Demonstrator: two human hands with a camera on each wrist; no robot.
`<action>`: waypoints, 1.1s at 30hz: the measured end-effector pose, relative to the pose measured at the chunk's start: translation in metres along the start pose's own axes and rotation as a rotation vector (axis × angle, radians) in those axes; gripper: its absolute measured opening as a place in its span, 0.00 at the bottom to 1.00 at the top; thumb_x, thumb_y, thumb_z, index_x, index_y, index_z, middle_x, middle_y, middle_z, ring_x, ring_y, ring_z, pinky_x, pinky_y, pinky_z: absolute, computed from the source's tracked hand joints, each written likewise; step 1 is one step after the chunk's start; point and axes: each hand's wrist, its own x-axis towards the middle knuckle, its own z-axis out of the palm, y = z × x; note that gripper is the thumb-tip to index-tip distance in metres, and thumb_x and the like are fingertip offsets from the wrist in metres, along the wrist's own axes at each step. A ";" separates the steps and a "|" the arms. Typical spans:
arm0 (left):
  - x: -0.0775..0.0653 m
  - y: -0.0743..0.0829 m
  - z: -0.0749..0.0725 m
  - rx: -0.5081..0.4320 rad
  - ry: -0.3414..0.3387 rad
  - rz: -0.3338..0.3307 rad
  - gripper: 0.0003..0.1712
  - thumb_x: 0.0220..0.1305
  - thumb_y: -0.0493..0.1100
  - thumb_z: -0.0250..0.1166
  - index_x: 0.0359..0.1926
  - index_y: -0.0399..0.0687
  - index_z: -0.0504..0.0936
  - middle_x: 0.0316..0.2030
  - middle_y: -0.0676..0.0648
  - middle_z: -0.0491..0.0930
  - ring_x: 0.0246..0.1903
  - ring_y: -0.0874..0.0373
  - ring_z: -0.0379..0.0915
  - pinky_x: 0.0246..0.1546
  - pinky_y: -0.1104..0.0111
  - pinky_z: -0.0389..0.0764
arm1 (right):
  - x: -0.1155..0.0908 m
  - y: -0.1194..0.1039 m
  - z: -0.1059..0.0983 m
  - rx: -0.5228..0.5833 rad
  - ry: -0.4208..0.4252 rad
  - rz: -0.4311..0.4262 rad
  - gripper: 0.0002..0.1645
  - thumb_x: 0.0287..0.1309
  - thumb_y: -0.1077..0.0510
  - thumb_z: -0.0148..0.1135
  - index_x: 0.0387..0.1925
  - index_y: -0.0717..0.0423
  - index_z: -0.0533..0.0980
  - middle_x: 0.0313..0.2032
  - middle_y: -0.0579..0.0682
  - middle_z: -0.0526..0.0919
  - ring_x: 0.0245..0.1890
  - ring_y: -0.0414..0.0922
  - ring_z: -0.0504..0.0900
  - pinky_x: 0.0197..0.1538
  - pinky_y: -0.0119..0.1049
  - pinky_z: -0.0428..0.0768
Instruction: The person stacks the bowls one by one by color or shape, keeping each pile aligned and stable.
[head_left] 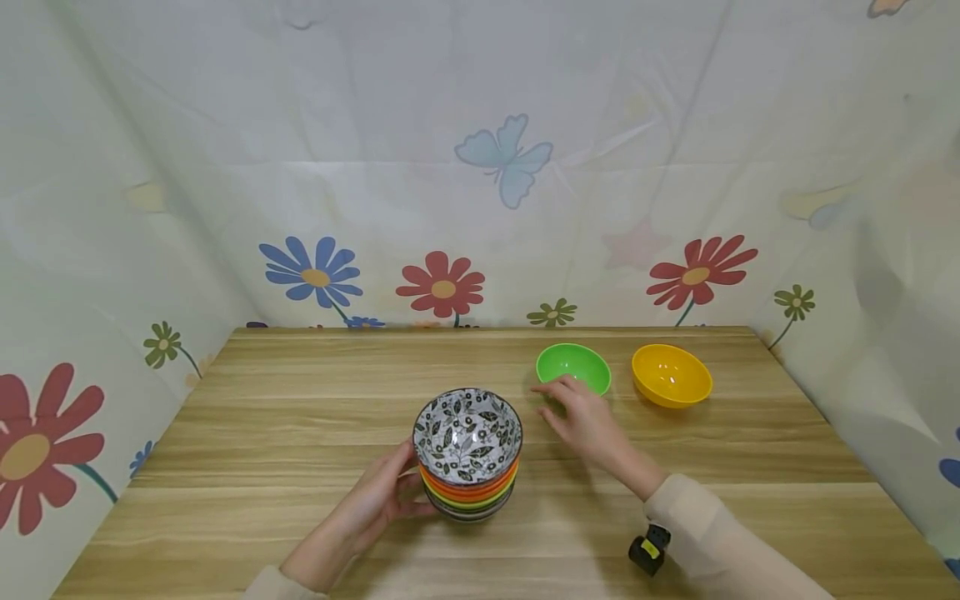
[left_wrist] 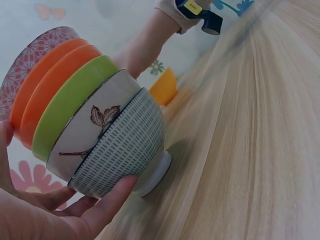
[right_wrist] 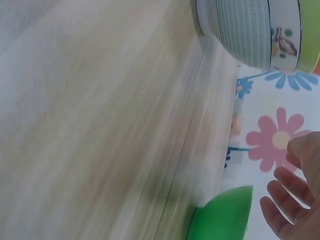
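A stack of nested bowls stands on the wooden table, front centre. Topmost is a bowl with black leaves inside and a red-patterned outside. Below it come two orange bowls, a lime green one, a white one with a brown leaf and a footed teal-dashed one. My left hand holds the stack from the left, thumb high and fingers low. My right hand, fingers loosely bent and holding nothing, hovers by the near edge of a green bowl, partly hiding it.
A yellow-orange bowl sits right of the green one, near the back of the table. Flower-printed cloth hangs behind and at both sides. A small black device is worn at the right wrist.
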 end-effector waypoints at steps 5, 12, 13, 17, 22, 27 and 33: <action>0.000 0.000 0.000 -0.011 -0.009 0.003 0.38 0.66 0.63 0.47 0.65 0.40 0.62 0.59 0.39 0.66 0.52 0.51 0.72 0.48 0.49 0.76 | 0.003 0.012 -0.003 -0.040 0.009 0.030 0.17 0.44 0.66 0.70 0.40 0.60 0.79 0.35 0.53 0.79 0.33 0.46 0.77 0.34 0.38 0.79; -0.001 0.001 0.000 -0.010 -0.005 -0.001 0.38 0.65 0.63 0.48 0.65 0.40 0.62 0.59 0.39 0.67 0.52 0.51 0.72 0.47 0.49 0.76 | 0.007 0.028 -0.010 -0.106 -0.027 0.108 0.18 0.45 0.64 0.69 0.42 0.60 0.79 0.36 0.56 0.79 0.35 0.50 0.78 0.37 0.43 0.80; -0.001 0.001 0.000 -0.010 -0.004 -0.001 0.38 0.65 0.63 0.48 0.64 0.40 0.63 0.59 0.39 0.67 0.51 0.51 0.72 0.47 0.49 0.77 | 0.007 0.029 -0.012 -0.120 -0.039 0.126 0.18 0.46 0.63 0.69 0.43 0.60 0.79 0.36 0.56 0.79 0.35 0.51 0.78 0.37 0.43 0.80; -0.001 0.001 0.000 -0.013 -0.006 0.000 0.38 0.65 0.63 0.48 0.64 0.41 0.63 0.59 0.39 0.68 0.51 0.51 0.72 0.47 0.49 0.77 | 0.010 0.036 -0.017 -0.166 -0.074 0.174 0.19 0.47 0.60 0.69 0.44 0.59 0.78 0.37 0.57 0.79 0.35 0.52 0.77 0.38 0.45 0.79; -0.001 0.001 0.000 -0.016 -0.019 0.002 0.38 0.65 0.63 0.48 0.65 0.41 0.62 0.58 0.40 0.68 0.51 0.52 0.72 0.48 0.49 0.76 | 0.013 0.043 -0.022 -0.179 -0.113 0.232 0.21 0.48 0.60 0.68 0.46 0.61 0.77 0.38 0.60 0.78 0.36 0.54 0.76 0.39 0.47 0.79; 0.000 0.000 -0.001 -0.013 -0.015 0.000 0.39 0.65 0.63 0.48 0.65 0.40 0.61 0.58 0.41 0.69 0.51 0.52 0.73 0.48 0.49 0.76 | 0.016 0.049 -0.024 -0.180 -0.157 0.330 0.22 0.50 0.60 0.66 0.48 0.61 0.76 0.43 0.63 0.76 0.43 0.59 0.75 0.43 0.52 0.79; -0.001 0.000 -0.001 -0.009 -0.015 0.001 0.40 0.64 0.64 0.48 0.65 0.39 0.61 0.58 0.40 0.68 0.51 0.52 0.73 0.48 0.49 0.76 | 0.019 0.054 -0.027 -0.183 -0.184 0.410 0.24 0.51 0.61 0.64 0.50 0.65 0.74 0.46 0.67 0.75 0.45 0.61 0.74 0.46 0.55 0.77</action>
